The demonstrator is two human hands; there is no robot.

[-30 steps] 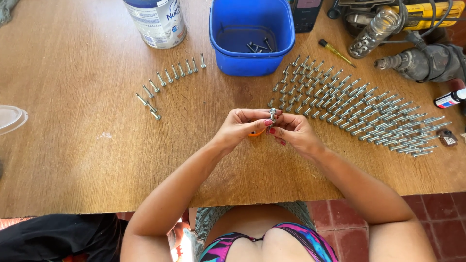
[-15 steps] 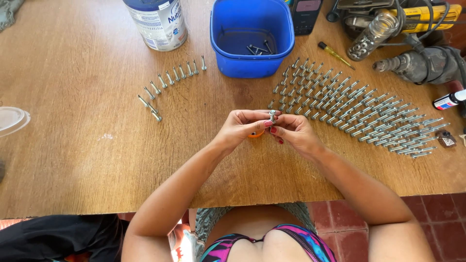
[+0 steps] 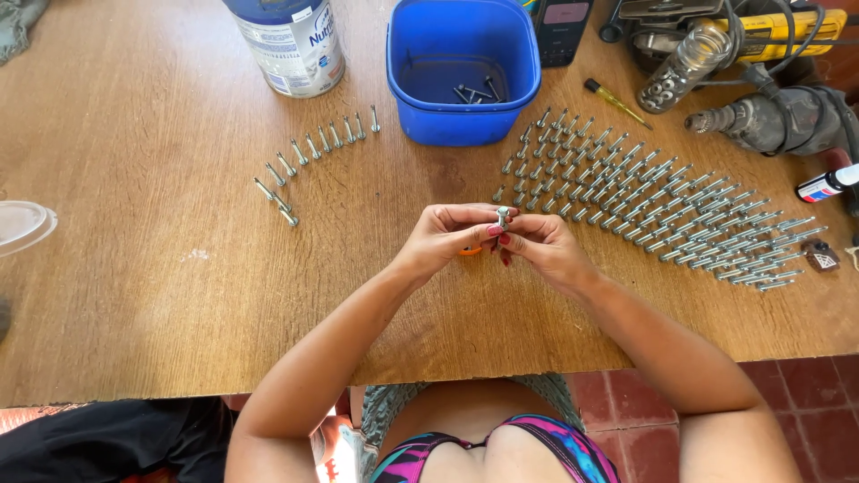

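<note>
Wooden table [image 3: 134, 295]: just before the blue tub [image 3: 463, 72], left hand [image 3: 443, 240] and right hand [image 3: 544, 249] pinch one bolt [image 3: 503, 217], apparently fitting it together.

1. The table [image 3: 134, 295] was matt, grained wood, lightly scuffed.
2. The bolts [image 3: 662, 210] were bright, shiny metal.
3. The tub [image 3: 465, 125] was smooth blue plastic.
4. The can [image 3: 291, 45] had a glossy paper label.
5. The drill [image 3: 774, 121] looked dull and dusty.
</note>
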